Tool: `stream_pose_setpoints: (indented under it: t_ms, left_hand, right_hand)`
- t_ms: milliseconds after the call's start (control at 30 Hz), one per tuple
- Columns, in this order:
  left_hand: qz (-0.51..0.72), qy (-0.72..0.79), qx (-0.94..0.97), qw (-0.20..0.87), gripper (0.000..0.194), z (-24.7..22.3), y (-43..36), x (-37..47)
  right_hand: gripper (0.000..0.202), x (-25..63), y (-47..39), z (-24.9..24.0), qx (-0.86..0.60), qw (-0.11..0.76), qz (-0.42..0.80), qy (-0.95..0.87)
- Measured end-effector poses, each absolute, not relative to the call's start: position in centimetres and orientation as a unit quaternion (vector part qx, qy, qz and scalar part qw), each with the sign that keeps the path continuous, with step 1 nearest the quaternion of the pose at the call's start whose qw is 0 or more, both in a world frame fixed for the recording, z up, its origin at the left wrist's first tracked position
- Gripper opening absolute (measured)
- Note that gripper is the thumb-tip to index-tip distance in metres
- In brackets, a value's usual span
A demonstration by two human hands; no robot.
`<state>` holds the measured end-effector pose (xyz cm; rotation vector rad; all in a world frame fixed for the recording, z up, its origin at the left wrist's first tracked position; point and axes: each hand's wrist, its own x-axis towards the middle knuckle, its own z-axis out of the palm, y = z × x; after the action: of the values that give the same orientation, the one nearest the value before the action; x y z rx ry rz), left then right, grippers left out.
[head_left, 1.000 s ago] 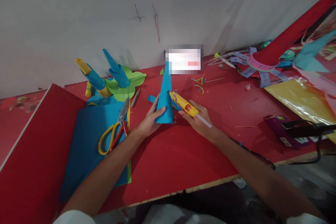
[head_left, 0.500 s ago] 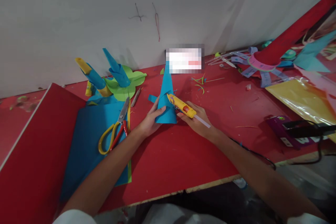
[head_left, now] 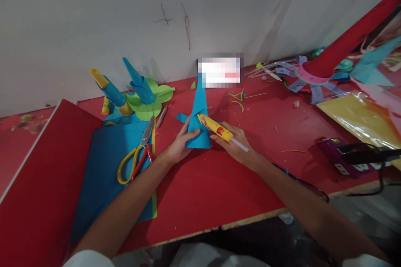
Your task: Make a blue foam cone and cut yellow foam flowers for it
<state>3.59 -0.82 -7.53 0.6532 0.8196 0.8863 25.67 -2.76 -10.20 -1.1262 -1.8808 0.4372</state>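
Observation:
In the head view a blue paper cone (head_left: 200, 104) stands over the red table, its narrow end pointing away from me. My left hand (head_left: 183, 142) is closed around its wide lower part, thumb on the front. A yellow glue gun (head_left: 217, 128) with a clear glue stick poking out of its back is gripped in my right hand (head_left: 233, 142). Its nozzle meets the cone near a fold at mid-height. Blue paper strips stick out on both sides of the cone. The fingers behind the cone and under the gun are partly hidden.
Scissors (head_left: 142, 150) lie on blue sheets (head_left: 103, 167) at left, beside a red board (head_left: 40, 175). Blue paper cones (head_left: 142, 87) on green petals stand behind. At right are a purple power strip (head_left: 341, 156), a yellow packet (head_left: 360, 121) and a red cone (head_left: 347, 46).
The glue gun's nozzle has shifted slightly left and down along the cone's fold. My right hand moved a little with it, while the left hand keeps its hold.

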Motion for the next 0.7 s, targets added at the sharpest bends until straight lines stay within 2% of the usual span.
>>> stream_pose_setpoints:
  t_ms: [267, 567, 700]
  left_hand:
    - [0.420, 0.367, 0.289, 0.778, 0.106, -7.38, -0.83, 3.94]
    - [0.411, 0.379, 0.304, 0.771, 0.090, -7.42, -0.94, 3.85]
    - [0.421, 0.354, 0.319, 0.772, 0.077, -7.56, -0.85, 3.87]
  right_hand:
    - [0.039, 25.30, -2.99, -9.35, -0.425, 0.444, 0.179, -0.768]
    - [0.038, 25.22, -3.08, -9.25, -0.409, 0.452, 0.177, -0.773]
    - [0.036, 25.38, -3.07, -9.49, -0.427, 0.446, 0.162, -0.770]
